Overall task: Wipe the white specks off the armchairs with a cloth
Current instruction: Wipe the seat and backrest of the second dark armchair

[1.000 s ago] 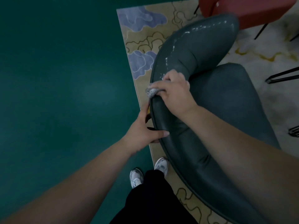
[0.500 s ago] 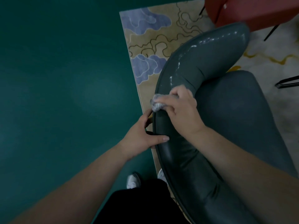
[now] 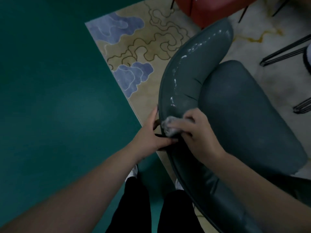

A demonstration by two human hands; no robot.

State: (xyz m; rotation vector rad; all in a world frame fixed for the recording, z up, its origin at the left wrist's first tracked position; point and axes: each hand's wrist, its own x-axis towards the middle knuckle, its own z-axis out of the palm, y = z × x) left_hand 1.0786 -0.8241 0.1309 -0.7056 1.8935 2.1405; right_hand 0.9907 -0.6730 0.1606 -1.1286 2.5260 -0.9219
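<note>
The right hand [image 3: 200, 133] is curling its fingers around a small crumpled grey-white cloth [image 3: 169, 126] and pressing it against the curved top edge of the dark teal armchair [image 3: 235, 111]. The cloth is bunched under the fingertips, sticking out at the hand's left side, right at the outer rim of the backrest where it is bending round into the armrest. The left hand [image 3: 151, 137] is gripping that same rim from the outside, just beside the cloth: its thumb is lying over the top edge, almost touching the cloth, while its fingers are reaching up along the outer face of the chair back. Both hands are therefore closed on something, the right on the cloth and the left on the chair's edge.

Ahead of the cloth, further along the armrest, white specks [image 3: 173, 100] are showing as a broken trail running up the glossy upholstery toward the far end of the arm. The seat cushion [image 3: 249, 118] is lying to the right of the right hand.

The armchair is standing on a patterned rug [image 3: 143, 44] with blue cloud shapes and dark wavy lines on a beige ground, and the rug's edge is meeting a green floor [image 3: 50, 98] on the left. A red chair [image 3: 210, 9] is sitting beyond the armchair at the top, and thin black metal legs [image 3: 282, 54] are crossing the right side. The person's black trousers [image 3: 138, 207] are filling the bottom of the view.
</note>
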